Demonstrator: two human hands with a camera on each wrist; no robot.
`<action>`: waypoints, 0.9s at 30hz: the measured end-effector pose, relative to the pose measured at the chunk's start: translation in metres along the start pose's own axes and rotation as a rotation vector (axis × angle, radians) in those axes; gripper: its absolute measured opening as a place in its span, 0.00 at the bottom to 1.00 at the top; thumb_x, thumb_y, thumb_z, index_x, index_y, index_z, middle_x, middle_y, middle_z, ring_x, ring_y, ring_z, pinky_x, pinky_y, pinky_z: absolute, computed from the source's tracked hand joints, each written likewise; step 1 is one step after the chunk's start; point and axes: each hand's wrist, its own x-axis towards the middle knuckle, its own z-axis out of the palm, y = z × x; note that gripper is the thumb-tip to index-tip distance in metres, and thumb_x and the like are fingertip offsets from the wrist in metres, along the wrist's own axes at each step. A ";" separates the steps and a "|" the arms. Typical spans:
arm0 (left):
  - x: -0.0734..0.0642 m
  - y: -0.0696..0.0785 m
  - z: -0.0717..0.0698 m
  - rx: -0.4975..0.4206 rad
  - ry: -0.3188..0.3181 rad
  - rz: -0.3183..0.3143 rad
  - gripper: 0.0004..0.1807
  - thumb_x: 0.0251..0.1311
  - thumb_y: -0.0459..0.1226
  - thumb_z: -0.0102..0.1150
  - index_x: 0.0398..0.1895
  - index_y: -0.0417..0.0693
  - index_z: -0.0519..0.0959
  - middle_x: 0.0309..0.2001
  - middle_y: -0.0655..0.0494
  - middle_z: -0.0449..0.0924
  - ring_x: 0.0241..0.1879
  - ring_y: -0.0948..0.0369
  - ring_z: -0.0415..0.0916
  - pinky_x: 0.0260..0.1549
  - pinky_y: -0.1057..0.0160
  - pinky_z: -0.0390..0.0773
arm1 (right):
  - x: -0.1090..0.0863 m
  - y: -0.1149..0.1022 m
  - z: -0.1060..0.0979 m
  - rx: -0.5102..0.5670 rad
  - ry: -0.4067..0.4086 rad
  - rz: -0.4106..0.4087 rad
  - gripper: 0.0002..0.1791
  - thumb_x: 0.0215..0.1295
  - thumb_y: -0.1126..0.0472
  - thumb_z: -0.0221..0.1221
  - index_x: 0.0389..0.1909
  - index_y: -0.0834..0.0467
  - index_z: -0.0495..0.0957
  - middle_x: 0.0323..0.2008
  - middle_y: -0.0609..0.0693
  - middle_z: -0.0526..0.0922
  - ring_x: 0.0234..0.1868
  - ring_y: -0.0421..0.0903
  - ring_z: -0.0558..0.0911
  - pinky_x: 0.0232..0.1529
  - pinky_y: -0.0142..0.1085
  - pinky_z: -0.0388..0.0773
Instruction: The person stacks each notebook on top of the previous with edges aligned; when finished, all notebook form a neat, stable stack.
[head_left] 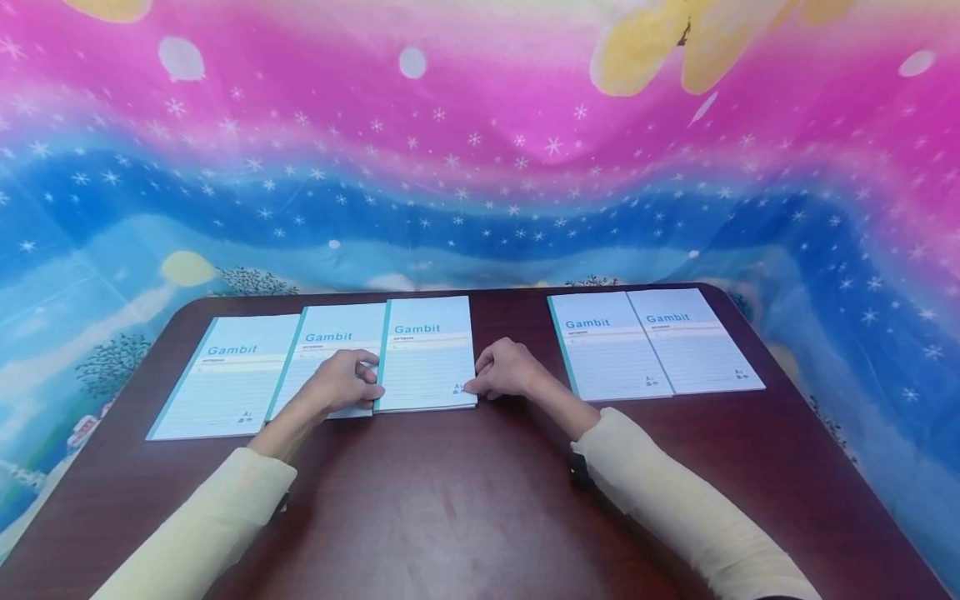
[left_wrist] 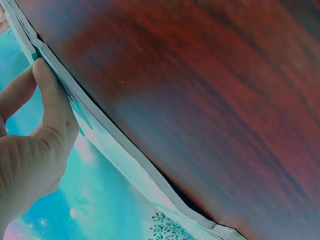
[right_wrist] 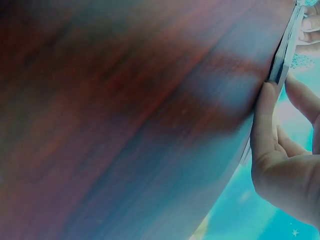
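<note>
A white Gambit notebook (head_left: pixel 427 358) with a teal spine lies between my two hands, overlapping the right side of another notebook (head_left: pixel 330 325). My left hand (head_left: pixel 341 383) holds its spine edge near the bottom, thumb tip at the spine and fingers bent. On the opposite side, my right hand (head_left: pixel 510 368) grips the lower right edge with thumb and bent fingers. In the left wrist view, the thumb (left_wrist: pixel 50 95) meets the notebook edge (left_wrist: pixel 100 115). In the right wrist view, the thumb (right_wrist: pixel 265 115) and index finger (right_wrist: pixel 302 100) sit at the corner of the notebook (right_wrist: pixel 282 60).
A third notebook (head_left: pixel 225 375) adjoins the row at the left. Two more, a notebook (head_left: pixel 611 346) and its right neighbour (head_left: pixel 697 342), lie side by side at the right. All lie on a dark wooden table (head_left: pixel 465 500). A colourful printed cloth (head_left: pixel 480 183) hangs behind.
</note>
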 end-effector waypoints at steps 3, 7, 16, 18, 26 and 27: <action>0.000 0.000 0.000 0.001 0.003 -0.001 0.31 0.62 0.27 0.65 0.68 0.27 0.67 0.42 0.42 0.79 0.36 0.54 0.79 0.34 0.63 0.85 | 0.000 -0.001 0.000 -0.022 0.004 0.003 0.16 0.58 0.59 0.75 0.42 0.64 0.84 0.31 0.49 0.87 0.28 0.43 0.87 0.43 0.41 0.85; 0.000 0.000 0.000 -0.006 0.000 -0.003 0.31 0.62 0.27 0.65 0.67 0.27 0.67 0.42 0.42 0.78 0.35 0.55 0.79 0.34 0.62 0.85 | 0.000 -0.001 0.000 -0.010 0.003 0.006 0.18 0.58 0.60 0.74 0.45 0.66 0.83 0.32 0.50 0.88 0.28 0.43 0.87 0.45 0.41 0.85; 0.001 -0.002 -0.002 0.000 0.003 -0.002 0.30 0.63 0.29 0.65 0.67 0.29 0.68 0.41 0.43 0.79 0.32 0.57 0.81 0.34 0.62 0.85 | 0.000 -0.001 -0.004 0.029 -0.003 0.008 0.23 0.58 0.60 0.74 0.50 0.67 0.81 0.31 0.50 0.88 0.28 0.44 0.87 0.41 0.39 0.86; 0.000 -0.002 -0.003 0.000 0.005 -0.003 0.30 0.63 0.29 0.65 0.67 0.29 0.69 0.41 0.43 0.80 0.32 0.58 0.81 0.34 0.61 0.85 | 0.000 -0.001 -0.005 0.047 -0.003 0.003 0.22 0.58 0.60 0.74 0.49 0.67 0.81 0.31 0.51 0.88 0.29 0.45 0.87 0.39 0.39 0.86; -0.004 -0.002 -0.007 0.008 0.008 -0.019 0.30 0.63 0.31 0.66 0.67 0.31 0.70 0.41 0.44 0.81 0.35 0.56 0.80 0.36 0.61 0.83 | 0.001 -0.002 -0.006 0.095 0.006 -0.019 0.16 0.58 0.63 0.74 0.44 0.65 0.81 0.31 0.52 0.86 0.28 0.47 0.86 0.34 0.37 0.86; -0.005 -0.002 -0.008 0.007 0.009 -0.022 0.29 0.63 0.31 0.66 0.67 0.32 0.70 0.42 0.43 0.81 0.35 0.55 0.80 0.36 0.61 0.83 | 0.002 -0.002 -0.006 0.092 0.007 -0.026 0.15 0.58 0.63 0.73 0.43 0.64 0.81 0.31 0.52 0.86 0.28 0.47 0.86 0.34 0.37 0.86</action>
